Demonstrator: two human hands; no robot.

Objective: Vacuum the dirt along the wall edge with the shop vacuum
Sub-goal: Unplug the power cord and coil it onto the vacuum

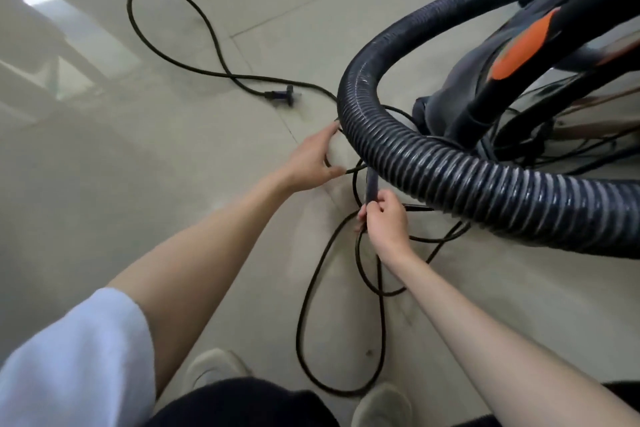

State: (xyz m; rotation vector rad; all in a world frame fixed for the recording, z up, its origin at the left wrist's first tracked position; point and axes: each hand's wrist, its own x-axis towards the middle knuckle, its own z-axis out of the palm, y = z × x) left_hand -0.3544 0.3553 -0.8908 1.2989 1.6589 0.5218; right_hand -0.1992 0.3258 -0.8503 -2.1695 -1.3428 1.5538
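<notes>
fingers of the left hand spread in a wide curve, thumb and forefinger apart, with a strand of the black power cord running between them; the thumb tip touches the cord, and whether the other fingertips press on it cannot be told through the blur. fingers of the right hand are curled tight and pinch a dark strap-like piece that rises from the cord bundle toward the hose; several cord strands pass under this hand too.

head view: the ribbed grey-black hose of the shop vacuum sweeps in a big arc across the upper right, just beyond both hands, its lower curve passing above the right hand. the vacuum body, dark with an orange patch, sits inside that arc, more thin cables tangled at its base. the cord lies in loose loops on the pale tiled floor: one long loop near the person's light shoes, another far up to the left, ending in a plug lying flat on the tile, well apart from the hands. a white sleeve covers the left upper arm.
</notes>
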